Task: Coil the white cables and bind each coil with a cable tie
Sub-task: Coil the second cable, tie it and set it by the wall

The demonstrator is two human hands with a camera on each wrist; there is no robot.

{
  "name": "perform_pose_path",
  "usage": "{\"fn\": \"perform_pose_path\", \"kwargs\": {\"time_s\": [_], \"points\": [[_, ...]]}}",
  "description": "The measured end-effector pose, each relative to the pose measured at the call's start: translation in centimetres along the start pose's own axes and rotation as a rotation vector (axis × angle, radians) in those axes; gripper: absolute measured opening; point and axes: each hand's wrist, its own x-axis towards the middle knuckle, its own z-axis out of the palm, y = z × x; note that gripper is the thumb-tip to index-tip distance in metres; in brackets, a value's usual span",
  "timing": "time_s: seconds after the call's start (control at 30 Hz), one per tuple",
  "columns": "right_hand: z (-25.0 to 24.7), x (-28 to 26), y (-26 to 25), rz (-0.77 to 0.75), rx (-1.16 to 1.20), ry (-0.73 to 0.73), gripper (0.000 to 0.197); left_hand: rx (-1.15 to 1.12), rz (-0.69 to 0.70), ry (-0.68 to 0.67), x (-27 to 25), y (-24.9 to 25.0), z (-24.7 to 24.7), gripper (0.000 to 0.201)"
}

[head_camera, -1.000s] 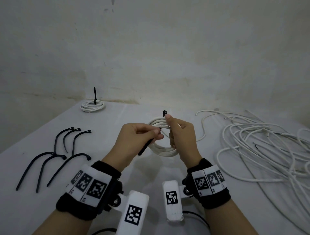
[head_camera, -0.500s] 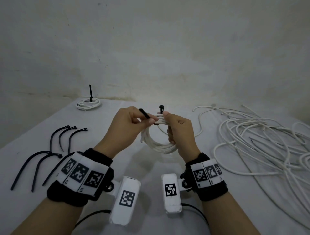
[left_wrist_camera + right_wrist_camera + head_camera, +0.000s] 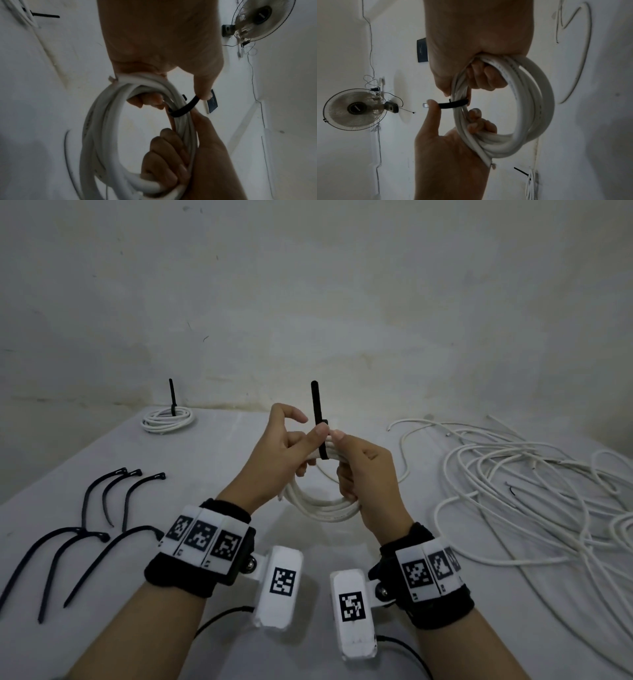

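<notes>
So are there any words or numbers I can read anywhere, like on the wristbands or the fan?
No readable words or numbers anywhere.
Wristband squares: black-and-white code patterns, not letters.
Fan hub: print too blurred to read.
Dark wall panel: tiny print, too small to read.
White cable coil: faint printing, unreadable.

The loose white cables run out of the head view at its right edge, so their full length is not visible. The head of the cable tie is hidden between the fingertips, and whether it is locked cannot be told. The fingers of the right hand are hidden behind the coil in the head view.
</notes>
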Motion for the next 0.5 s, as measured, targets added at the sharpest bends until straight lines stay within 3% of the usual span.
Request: {"fn": "perform_pose_path", "kwargs": {"time_s": [0.17,0.33,0.43,0.5], "points": [[0.4,-0.1,0.3,0.021,-0.003,-0.014,0.046,0.013,0.051,0.129,0.3,-1.0,0.6,0.023],[0.5,-0.1,0.7,0.047,-0.048,-0.049,0.026,-0.094,0.043,0.115,-0.2,-1.9,0.3,0.035],[0.3,-0.2,0.6,0.096,-0.068,-0.118,0.03,-0.132,0.078,0.119,-0.6,-2.2,0.0,0.032],[-0.2,0.0,0.4,0.208,-0.013,-0.219,0.036,-0.148,0.106,0.112,-0.8,-2.1,-0.3,0.028]]}}
